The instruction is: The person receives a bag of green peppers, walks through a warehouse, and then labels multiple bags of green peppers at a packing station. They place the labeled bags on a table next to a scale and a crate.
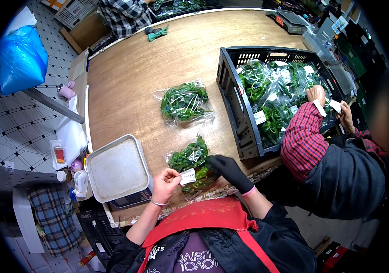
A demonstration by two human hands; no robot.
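Note:
My bare left hand [164, 184] pinches a small white printed label [187, 176] between thumb and fingertips, just over the near clear plastic bag of green peppers [191, 157]. In a black glove, my right hand [231, 174] is at that bag's right side, its fingers closed at the edge of the plastic. The bag lies flat on the wooden table [126, 82] close to its front edge, and my hands cover part of it. A second bag of green peppers [185, 102] lies farther off on the tabletop.
A scale with a metal pan [118, 169] stands left of my left hand. To the right, a black crate [244, 123] holds several labelled pepper bags; a co-worker's hand [316, 94] reaches into it. Green gloves [157, 33] and another scale [290, 20] are at the far side.

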